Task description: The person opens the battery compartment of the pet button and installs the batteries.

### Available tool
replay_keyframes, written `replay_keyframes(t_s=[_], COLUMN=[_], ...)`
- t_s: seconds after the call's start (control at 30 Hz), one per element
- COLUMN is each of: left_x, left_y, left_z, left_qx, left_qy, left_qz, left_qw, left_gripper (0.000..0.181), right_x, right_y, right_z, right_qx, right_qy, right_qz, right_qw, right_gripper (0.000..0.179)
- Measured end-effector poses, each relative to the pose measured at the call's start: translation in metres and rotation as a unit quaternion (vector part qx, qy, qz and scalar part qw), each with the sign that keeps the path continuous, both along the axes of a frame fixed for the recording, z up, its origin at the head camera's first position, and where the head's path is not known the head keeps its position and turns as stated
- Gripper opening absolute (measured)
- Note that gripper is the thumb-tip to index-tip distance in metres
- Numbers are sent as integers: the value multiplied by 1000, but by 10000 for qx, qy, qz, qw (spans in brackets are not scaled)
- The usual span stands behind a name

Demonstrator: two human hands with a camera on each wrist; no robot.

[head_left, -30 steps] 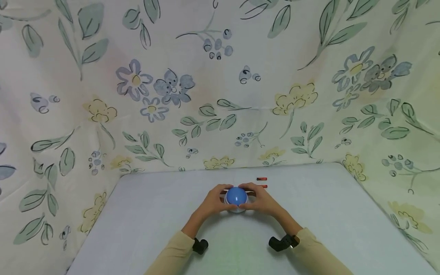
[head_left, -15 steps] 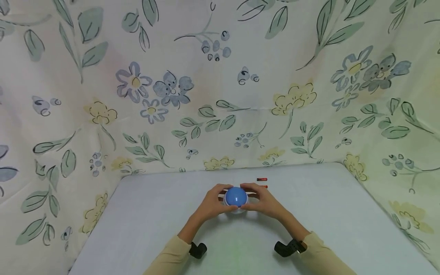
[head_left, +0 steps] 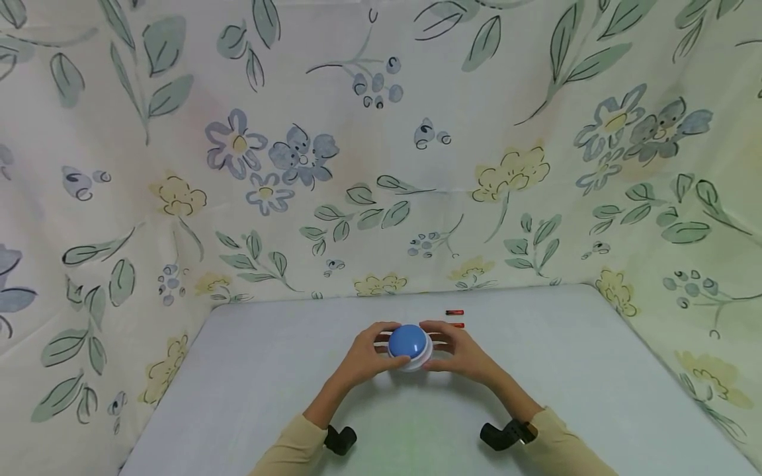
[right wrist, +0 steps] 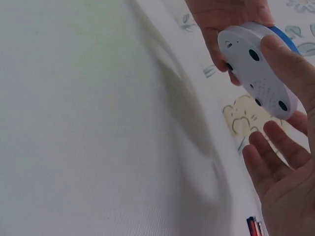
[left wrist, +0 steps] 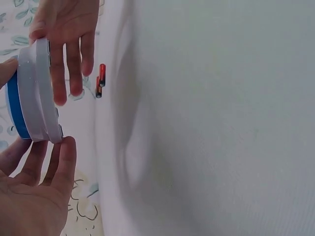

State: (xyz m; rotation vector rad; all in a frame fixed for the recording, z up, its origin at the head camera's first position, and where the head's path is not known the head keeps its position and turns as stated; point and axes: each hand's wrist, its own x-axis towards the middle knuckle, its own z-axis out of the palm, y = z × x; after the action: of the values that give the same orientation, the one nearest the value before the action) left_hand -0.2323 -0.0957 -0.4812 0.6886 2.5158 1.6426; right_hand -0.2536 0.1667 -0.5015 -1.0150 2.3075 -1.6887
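Observation:
Both hands hold a round push button (head_left: 407,342) with a blue dome and a white base, above the table. My left hand (head_left: 367,355) grips its left side, thumb near the front of the dome and fingers behind. On the other side, my right hand (head_left: 461,354) holds the base, with the thumb (right wrist: 288,61) pressed against the underside in the right wrist view. That white underside (right wrist: 263,73) shows small dark feet and a patch of tiny holes. In the left wrist view the button (left wrist: 37,93) stands on edge; several fingers of the right hand (left wrist: 69,19) hang straight.
Two red batteries (head_left: 455,312) lie near the back of the white table (head_left: 286,370), just beyond the right hand. A floral cloth (head_left: 381,145) hangs behind the table and along its sides. Dark wrist cameras (head_left: 341,440) sit on both wrists.
The button has tilted, its dome turning slightly left and more of the white base showing at right. My right thumb has slid down off the dome's edge to the base.

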Motion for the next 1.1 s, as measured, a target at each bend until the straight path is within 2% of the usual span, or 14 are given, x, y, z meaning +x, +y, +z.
replay_keyframes(t_s=[0.2,0.47,0.7,0.8,1.0,1.1], left_x=[1,-2,1,3,3,4], left_y=[0,-1,-1,-1,-3,-3], left_z=[0,-1,2,4,6,7], left_qx=[298,687,965,883,437,324], left_qy=[-103,-285,-485,-407,-304,-316], left_qz=[-73,-105,-169,-207,-351,-308], left_qw=[9995,9972,9940,9950,9980,9985], left_gripper=[61,60,60,60,62,62], right_x=[1,2,4,3,3,3], right_y=[-4,-10,-15,-16,-14,-14], right_z=[1,1,3,2,3,5], right_qx=[-227,-316,-528,-479,-256,-95], right_qy=[-17,-60,-201,-162,48,122], right_qz=[155,89,196,134,-11,-112], right_qw=[9996,9994,9982,9986,9997,9998], right_gripper=[68,74,75,74,73,74])
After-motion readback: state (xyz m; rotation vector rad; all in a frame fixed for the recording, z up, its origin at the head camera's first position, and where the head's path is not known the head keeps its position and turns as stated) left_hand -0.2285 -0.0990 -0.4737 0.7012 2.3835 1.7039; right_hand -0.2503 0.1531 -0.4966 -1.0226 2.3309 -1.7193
